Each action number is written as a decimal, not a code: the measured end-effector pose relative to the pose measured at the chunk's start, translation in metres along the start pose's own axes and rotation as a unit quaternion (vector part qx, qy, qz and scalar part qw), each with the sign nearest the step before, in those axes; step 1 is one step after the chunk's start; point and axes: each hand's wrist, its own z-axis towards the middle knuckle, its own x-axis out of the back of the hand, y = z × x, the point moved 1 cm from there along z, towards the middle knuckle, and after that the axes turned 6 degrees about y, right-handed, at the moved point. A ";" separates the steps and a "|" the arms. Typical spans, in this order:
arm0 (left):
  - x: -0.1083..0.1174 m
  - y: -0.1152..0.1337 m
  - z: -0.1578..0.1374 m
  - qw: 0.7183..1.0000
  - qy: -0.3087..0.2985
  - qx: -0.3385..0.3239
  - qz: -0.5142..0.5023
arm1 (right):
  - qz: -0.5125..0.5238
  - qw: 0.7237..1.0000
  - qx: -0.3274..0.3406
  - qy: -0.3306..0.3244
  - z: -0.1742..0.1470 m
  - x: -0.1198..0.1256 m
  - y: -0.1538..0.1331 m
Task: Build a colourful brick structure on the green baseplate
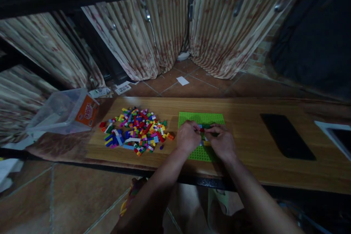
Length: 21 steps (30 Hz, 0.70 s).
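A bright green studded baseplate [201,116] lies on the low wooden table, with my hands over its middle. My left hand [188,136] is closed, its fingertips pinched at a small red toy brick [202,130]. From the other side, my right hand [221,139] is closed too, thumb and forefinger meeting at the same red brick. Close behind the fingers is a dark green brick [210,125]. Some blue and yellow pieces show on the plate between the hands; my fingers partly cover them.
Loose bricks of many colours form a pile [142,129] left of the baseplate. A clear plastic box [63,113] with an orange label stands beyond the table's left end. To the right lie a black flat slab [287,136] and a white-framed tablet-like object [336,135].
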 end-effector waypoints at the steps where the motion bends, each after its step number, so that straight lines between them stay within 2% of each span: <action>1: 0.001 -0.001 -0.001 1.000 -0.002 -0.006 -0.004 | -0.003 1.000 0.002 -0.002 0.000 0.000 0.000; 7: 0.017 -0.001 -0.007 0.997 -0.014 -0.029 -0.068 | -0.033 0.999 0.018 -0.010 0.000 0.006 -0.007; 12: 0.045 -0.009 -0.007 0.997 0.034 -0.027 -0.065 | -0.046 0.999 0.012 0.007 -0.001 0.010 -0.019; 17: 0.082 -0.036 0.004 0.996 0.092 -0.006 -0.010 | -0.023 0.999 0.039 0.015 -0.008 0.004 -0.034; 21: 0.116 -0.066 0.005 0.994 0.091 0.038 0.047 | 0.003 0.999 0.051 0.006 -0.014 -0.004 -0.045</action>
